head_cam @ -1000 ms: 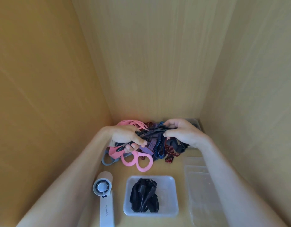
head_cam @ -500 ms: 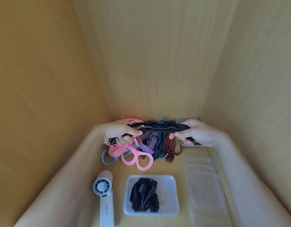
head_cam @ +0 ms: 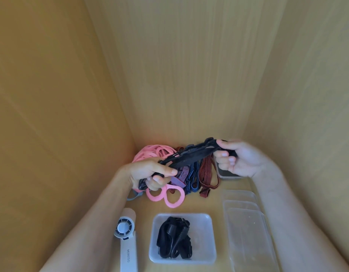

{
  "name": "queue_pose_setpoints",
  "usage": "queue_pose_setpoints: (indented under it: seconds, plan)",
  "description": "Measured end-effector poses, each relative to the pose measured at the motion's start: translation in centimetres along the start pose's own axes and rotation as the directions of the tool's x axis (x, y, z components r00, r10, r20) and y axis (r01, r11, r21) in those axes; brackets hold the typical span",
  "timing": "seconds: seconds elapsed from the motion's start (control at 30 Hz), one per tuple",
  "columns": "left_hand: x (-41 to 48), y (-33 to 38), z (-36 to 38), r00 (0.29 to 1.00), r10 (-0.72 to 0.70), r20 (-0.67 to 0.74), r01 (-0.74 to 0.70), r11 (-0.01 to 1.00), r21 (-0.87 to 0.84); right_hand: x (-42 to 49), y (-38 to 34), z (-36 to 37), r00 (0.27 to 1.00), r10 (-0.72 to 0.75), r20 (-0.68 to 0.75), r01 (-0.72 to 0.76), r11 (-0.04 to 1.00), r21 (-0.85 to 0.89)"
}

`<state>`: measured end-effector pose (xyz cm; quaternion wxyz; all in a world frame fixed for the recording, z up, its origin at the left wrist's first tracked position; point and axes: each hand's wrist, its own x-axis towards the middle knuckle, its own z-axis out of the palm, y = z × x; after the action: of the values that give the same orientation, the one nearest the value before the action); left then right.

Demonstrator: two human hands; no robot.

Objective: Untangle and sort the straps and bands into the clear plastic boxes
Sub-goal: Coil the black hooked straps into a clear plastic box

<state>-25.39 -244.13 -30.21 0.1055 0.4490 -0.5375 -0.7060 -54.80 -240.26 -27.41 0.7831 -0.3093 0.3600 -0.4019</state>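
a tan wood-grain left wall (head_cam: 51, 114) shut in the space outside the left forearm. nearer the person than the left hand, a white handheld fan (head_cam: 127, 246) marked "miniso" lay on the wooden surface (head_cam: 201, 205). the left hand (head_cam: 150, 173) had its fingers curled round the lower end of a black strap (head_cam: 191, 156), with the thumb laid along the top. under and just past that hand sat the tangled pile on the surface: pink bands (head_cam: 150, 152) farthest left, one pink double loop (head_cam: 173, 196) spilling toward the person, and a grey band (head_cam: 133, 197) peeking out below the wrist. a purple strap (head_cam: 181, 173), blue bands (head_cam: 195, 181) and red striped bands (head_cam: 207, 171) lay between the two hands.

the black strap ran taut above the pile, slanting up toward the right hand. below the gap between the hands, a clear box (head_cam: 208, 222) held a bundle of black straps (head_cam: 173, 240). the back wall (head_cam: 189, 75), of the same wood grain, rose behind both hands.

the right hand (head_cam: 240, 160) pinched the strap's upper end between thumb and curled fingers. a dark flat thing (head_cam: 226, 174) lay under it; what it was could not be told. nearer the person than that hand lay a stack of clear boxes (head_cam: 246, 232). the right wall (head_cam: 307, 95) closed the space beyond it.
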Motion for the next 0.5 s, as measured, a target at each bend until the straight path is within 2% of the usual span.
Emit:
queue_pose_setpoints:
  seconds: [0.1,0.17,0.27,0.4,0.5]
  plan:
    - [-0.7,0.8,1.8,0.984,0.012,0.178,-0.008,1.000,-0.024,0.5,0.2,1.4,0.987,-0.011,-0.163,0.054,0.963,0.264]
    - [-0.5,0.6,2.4,0.981,0.007,0.196,0.006,0.998,-0.065,0.7,0.3,2.2,0.974,-0.041,-0.223,0.116,0.935,0.335]
    - [-0.3,0.5,3.4,0.964,0.059,0.260,-0.004,0.979,-0.206,1.1,0.4,2.8,0.966,-0.082,-0.247,0.169,0.917,0.360]
    - [0.5,0.2,4.1,0.937,0.125,0.325,0.022,0.911,-0.412,1.7,0.6,3.0,0.940,-0.153,-0.304,0.249,0.918,0.309]
    - [1.1,-0.1,4.1,0.939,0.148,0.312,0.005,0.898,-0.441,1.9,0.8,3.0,0.926,-0.206,-0.317,0.291,0.924,0.248]
